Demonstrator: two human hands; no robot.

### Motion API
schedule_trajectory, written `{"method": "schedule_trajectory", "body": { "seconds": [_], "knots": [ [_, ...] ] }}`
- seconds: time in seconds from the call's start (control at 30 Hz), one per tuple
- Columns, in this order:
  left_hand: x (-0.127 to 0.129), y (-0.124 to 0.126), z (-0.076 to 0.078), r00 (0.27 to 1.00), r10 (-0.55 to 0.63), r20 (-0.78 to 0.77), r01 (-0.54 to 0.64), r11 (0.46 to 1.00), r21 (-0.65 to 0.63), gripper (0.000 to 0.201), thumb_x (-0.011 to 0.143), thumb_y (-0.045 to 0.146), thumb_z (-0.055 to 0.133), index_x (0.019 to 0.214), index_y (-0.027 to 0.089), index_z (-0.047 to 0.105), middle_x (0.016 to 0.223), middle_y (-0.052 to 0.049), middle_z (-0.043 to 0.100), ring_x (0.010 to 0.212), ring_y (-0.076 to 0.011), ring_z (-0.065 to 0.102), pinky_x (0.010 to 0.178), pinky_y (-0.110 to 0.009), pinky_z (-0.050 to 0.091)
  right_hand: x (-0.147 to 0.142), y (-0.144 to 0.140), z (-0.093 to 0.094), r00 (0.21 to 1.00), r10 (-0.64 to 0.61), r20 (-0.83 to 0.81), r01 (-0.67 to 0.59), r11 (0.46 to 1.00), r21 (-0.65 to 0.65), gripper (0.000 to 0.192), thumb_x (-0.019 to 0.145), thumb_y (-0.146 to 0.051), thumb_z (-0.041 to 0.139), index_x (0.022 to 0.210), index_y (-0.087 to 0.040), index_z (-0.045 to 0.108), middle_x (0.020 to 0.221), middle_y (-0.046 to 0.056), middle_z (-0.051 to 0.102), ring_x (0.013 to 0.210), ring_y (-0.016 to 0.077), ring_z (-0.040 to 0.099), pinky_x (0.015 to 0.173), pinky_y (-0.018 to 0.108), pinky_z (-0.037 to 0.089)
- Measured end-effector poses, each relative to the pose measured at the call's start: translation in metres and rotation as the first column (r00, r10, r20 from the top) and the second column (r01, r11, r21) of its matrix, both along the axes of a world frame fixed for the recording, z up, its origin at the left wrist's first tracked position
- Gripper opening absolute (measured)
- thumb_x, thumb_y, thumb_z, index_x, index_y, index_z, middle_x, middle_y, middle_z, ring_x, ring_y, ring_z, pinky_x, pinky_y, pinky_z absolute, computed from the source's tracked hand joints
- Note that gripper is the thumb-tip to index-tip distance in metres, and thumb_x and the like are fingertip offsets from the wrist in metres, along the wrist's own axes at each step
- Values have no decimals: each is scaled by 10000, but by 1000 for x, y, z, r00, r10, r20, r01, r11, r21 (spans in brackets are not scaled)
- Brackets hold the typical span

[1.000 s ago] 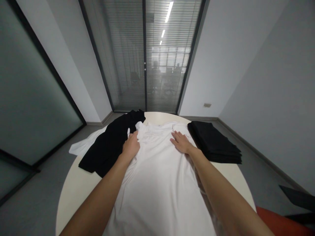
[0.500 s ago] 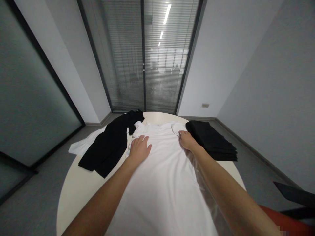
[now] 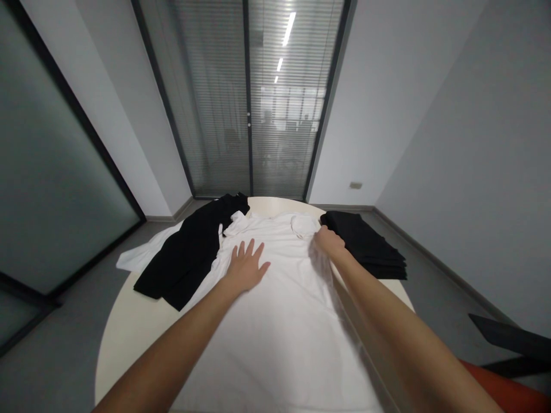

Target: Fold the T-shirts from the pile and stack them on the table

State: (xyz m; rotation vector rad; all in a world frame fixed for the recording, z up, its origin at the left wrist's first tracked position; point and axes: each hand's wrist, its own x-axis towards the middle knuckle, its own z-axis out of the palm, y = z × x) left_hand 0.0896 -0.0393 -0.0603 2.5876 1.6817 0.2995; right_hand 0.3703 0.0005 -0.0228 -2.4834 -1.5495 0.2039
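Observation:
A white T-shirt (image 3: 279, 321) lies spread over the round table, its far end showing sleeve and neck folds. Flat on its left upper part rests my left hand (image 3: 246, 267), fingers spread. My right hand (image 3: 329, 241) is closed on the shirt's right edge near the far end, pulling the cloth slightly up there. Just beyond that hand is a stack of folded black garments (image 3: 365, 244). Left of the shirt lies a loose black garment (image 3: 193, 246), partly over another white garment (image 3: 146, 249).
The pale round table (image 3: 116, 344) carries all the clothes. Beyond it stands a glass partition with blinds (image 3: 284, 143). At the lower right are a red seat (image 3: 501, 384) and a dark chair part (image 3: 512, 338). Walls rise on both sides.
My right hand has drawn the shirt's edge outward to the right, so the cloth lies wider and smoother. The fingers of my left hand have spread on the cloth.

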Motion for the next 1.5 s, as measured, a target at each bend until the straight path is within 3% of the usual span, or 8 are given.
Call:
{"method": "schedule_trajectory", "body": {
  "seconds": [0.13,0.4,0.6,0.73,0.83,1.07,1.3,1.5],
  "knots": [
    [2,-15,-4,992,-86,89,86,996,11,609,997,500,422,1538,224,389,1631,-142,291,1506,-407,213,1203,-589,178,4,-1,5,1000,5,-26,-5,1000,16,422,1031,-323,317,1322,-63,478,1184,281,659,1115,338,671,917,431,503],
    [12,-38,10,933,-354,68,357,934,-29,563,1006,438,429,1532,239,396,1643,-120,266,1521,-377,184,1210,-590,175,1,-12,-6,993,111,27,-110,994,-28,437,973,-228,408,1377,-61,414,1179,271,660,1091,375,670,911,445,481],
    [37,-72,13,613,-780,125,788,614,-33,629,969,580,464,1540,336,361,1648,-61,275,1502,-384,242,1184,-596,244,0,-17,-13,981,185,57,-189,980,64,454,964,-189,414,1417,-160,399,1150,197,693,1028,325,694,864,391,484],
    [46,-76,15,612,-786,86,787,616,23,522,946,494,530,1413,263,539,1528,-96,473,1447,-373,355,1187,-590,233,4,-22,-19,974,211,84,-221,967,131,412,984,-216,408,1394,-220,442,1182,151,689,1009,293,691,849,358,479],
    [59,-83,19,559,-829,24,824,558,97,459,973,474,498,1326,198,599,1362,-116,608,1385,-335,433,1182,-530,265,4,-22,-21,968,240,79,-248,960,129,407,978,-222,440,1384,-217,465,1269,146,648,1024,277,683,859,337,475],
    [80,-108,15,386,-923,4,915,383,123,478,1023,513,367,1405,289,550,1490,-60,501,1346,-287,479,1033,-422,444,11,-16,-13,932,358,54,-360,932,48,426,937,-169,519,1363,-185,507,1315,141,607,1119,249,636,937,289,449],
    [65,-117,20,394,-917,64,918,395,4,510,990,525,447,1470,354,483,1623,30,336,1499,-348,270,1192,-551,278,12,-28,-23,940,312,139,-331,934,137,387,960,-201,486,1331,-122,561,1400,188,517,1125,262,612,988,306,448],
    [67,-141,23,347,-935,79,938,346,-29,583,973,572,475,1510,355,412,1654,26,259,1529,-349,167,1216,-586,192,7,-28,-27,921,320,223,-341,938,65,395,973,-140,383,1292,-63,604,1448,212,492,1224,284,538,1038,341,417]
  ]
}}
